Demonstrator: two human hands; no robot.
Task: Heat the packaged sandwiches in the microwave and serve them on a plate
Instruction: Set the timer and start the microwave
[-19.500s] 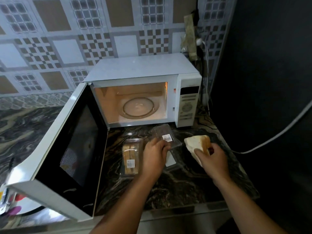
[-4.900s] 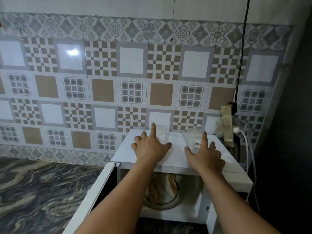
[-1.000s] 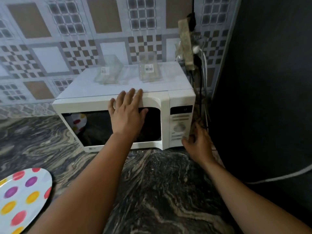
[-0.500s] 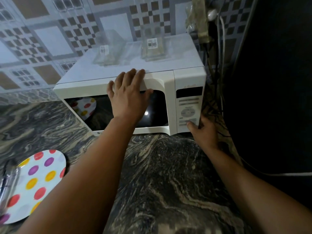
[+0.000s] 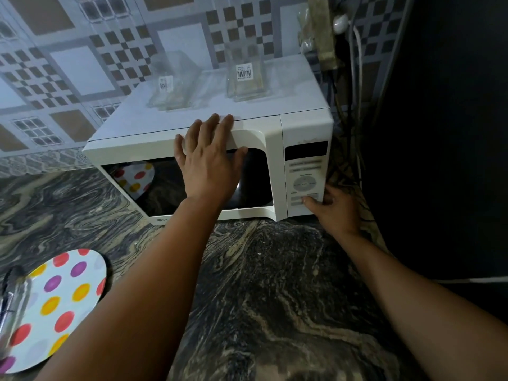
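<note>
The white microwave (image 5: 302, 127) stands on the marble counter with its door shut; its inside is dark, so the sandwiches are hidden. My left hand (image 5: 209, 163) lies flat with straight fingers against the top of the door. My right hand (image 5: 334, 209) holds the microwave's lower right corner, its thumb on a button low on the control panel (image 5: 305, 177). Two empty clear sandwich packs (image 5: 171, 83) (image 5: 246, 75) stand on top of the microwave. A white plate with coloured dots (image 5: 60, 292) lies at the front left of the counter.
Metal tongs (image 5: 12, 298) rest on the plate's left side. Cables and a plug (image 5: 341, 23) hang behind the microwave on the right. A dark wall closes the right side. The patterned tile wall runs behind. Dark marble counter (image 5: 275, 284) spreads in front.
Over the last second the view has come closer to the microwave. My right thumb has settled on a low panel button. My left hand has stayed on the door.
</note>
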